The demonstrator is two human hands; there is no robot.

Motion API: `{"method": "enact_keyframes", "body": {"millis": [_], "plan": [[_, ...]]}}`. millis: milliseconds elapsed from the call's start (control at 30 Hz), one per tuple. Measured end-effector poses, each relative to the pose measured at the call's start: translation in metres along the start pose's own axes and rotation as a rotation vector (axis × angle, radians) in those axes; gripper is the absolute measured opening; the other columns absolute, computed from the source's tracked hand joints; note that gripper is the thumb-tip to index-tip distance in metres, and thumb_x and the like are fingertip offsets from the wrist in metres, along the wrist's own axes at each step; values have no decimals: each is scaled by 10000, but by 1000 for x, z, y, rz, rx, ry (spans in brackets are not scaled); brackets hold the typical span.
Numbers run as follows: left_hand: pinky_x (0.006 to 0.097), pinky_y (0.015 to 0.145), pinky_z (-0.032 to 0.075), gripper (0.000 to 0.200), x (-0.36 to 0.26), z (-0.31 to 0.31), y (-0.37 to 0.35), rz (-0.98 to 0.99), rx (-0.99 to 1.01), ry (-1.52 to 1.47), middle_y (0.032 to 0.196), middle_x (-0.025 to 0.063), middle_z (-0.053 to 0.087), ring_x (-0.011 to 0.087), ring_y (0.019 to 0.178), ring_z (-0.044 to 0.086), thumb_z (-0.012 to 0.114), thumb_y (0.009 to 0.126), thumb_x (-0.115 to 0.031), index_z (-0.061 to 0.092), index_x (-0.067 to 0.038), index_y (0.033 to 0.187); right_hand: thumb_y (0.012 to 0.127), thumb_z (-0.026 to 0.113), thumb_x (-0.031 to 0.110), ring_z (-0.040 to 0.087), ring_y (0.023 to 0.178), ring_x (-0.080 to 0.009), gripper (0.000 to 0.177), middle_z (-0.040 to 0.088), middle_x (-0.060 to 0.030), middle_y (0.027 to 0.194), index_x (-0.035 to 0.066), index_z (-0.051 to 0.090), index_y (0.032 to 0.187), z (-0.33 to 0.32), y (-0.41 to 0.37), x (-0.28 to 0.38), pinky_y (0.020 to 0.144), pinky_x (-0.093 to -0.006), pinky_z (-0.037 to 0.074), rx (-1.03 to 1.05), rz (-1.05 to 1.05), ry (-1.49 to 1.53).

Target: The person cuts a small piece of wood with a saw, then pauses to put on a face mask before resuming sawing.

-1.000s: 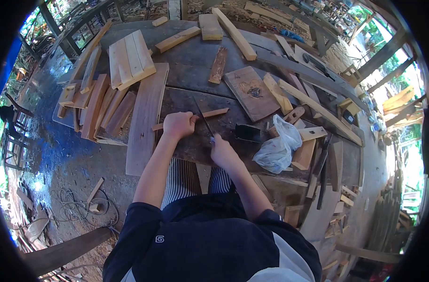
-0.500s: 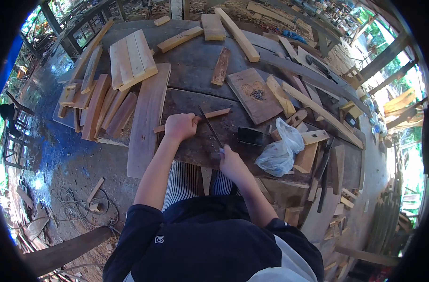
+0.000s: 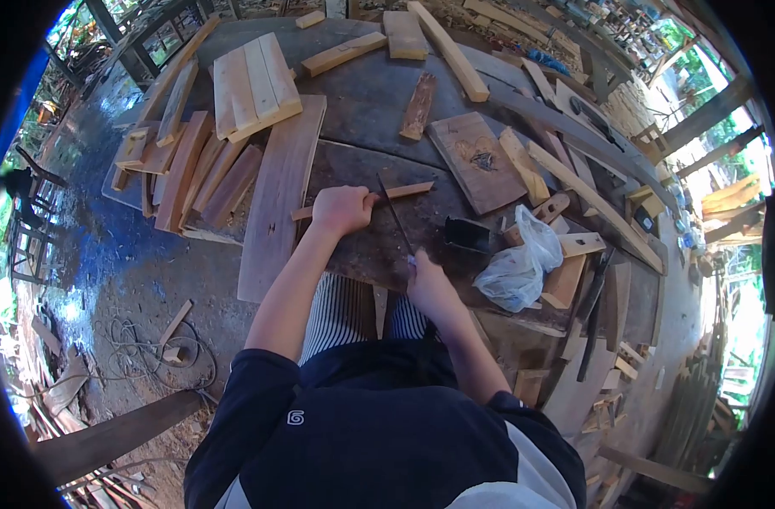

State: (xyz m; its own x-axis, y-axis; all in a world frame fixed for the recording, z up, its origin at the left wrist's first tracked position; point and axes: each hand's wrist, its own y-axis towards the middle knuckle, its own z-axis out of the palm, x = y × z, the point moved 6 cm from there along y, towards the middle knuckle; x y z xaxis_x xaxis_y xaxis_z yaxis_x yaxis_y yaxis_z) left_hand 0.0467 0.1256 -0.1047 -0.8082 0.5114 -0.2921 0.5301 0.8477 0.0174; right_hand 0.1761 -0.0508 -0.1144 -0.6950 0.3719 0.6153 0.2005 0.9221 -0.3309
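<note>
My left hand (image 3: 343,209) is closed around a thin wooden strip (image 3: 414,191), pressing it against the dark workbench (image 3: 353,250). Both ends of the strip stick out past the fist. My right hand (image 3: 427,280) grips the pale bluish handle end of a long, narrow, dark file-like tool (image 3: 396,212). Its blade slants up and away from me, crossing the strip just right of my left fist. A small black open box (image 3: 468,234) and a crumpled clear plastic bag (image 3: 523,267) lie to the right of my right hand.
Left of my hands lies a long flat board (image 3: 277,204), with a joined pale panel (image 3: 257,87) over its far end and several offcuts beside it. A brown board with a dark pile on it (image 3: 479,165) and a long batten (image 3: 595,204) lie to the right.
The whole view has shifted, so the bench things appear a little higher and further right. Both hands keep their holds, and the blade still crosses the strip beside my left fist.
</note>
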Motion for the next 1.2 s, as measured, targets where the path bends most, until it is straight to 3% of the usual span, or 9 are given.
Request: {"method": "enact_keyframes", "body": {"millis": [200,433,733,1033,1200], "plan": [[487,706,539,387,2,0,1,7,-12,20,811,154,706,346,793,692,481,956,-416,677,-99,853,996,431,183,615,966,-502,204,644,-327,961,4,484,1078,5,58,25,828,-563,487,-82,-36,-54],[485,712,537,392,1,-2,-1,0,-11,-10,815,158,705,346,802,690,479,962,-415,675,-92,860,1008,423,193,599,958,-514,212,640,-333,933,2,503,1053,-1,6,-5,826,-568,480,-39,-38,-40],[486,729,535,388,1,-2,-1,-21,11,2,821,161,706,351,818,689,481,960,-409,684,-92,865,991,433,195,625,943,-496,220,649,-321,939,19,526,1085,-1,66,28,833,-572,477,-155,-107,-17],[483,723,539,396,-2,-3,1,-14,30,22,826,163,708,353,804,690,471,964,-405,688,-90,861,989,466,190,610,916,-520,184,640,-330,913,22,517,1045,-4,-7,-12,770,-582,482,-86,-41,75],[481,711,541,394,-3,-1,3,-2,37,34,821,161,707,351,799,690,469,967,-401,687,-92,859,991,459,196,617,930,-512,206,646,-324,940,15,519,1070,-3,54,21,786,-574,491,-102,-76,43]]}}
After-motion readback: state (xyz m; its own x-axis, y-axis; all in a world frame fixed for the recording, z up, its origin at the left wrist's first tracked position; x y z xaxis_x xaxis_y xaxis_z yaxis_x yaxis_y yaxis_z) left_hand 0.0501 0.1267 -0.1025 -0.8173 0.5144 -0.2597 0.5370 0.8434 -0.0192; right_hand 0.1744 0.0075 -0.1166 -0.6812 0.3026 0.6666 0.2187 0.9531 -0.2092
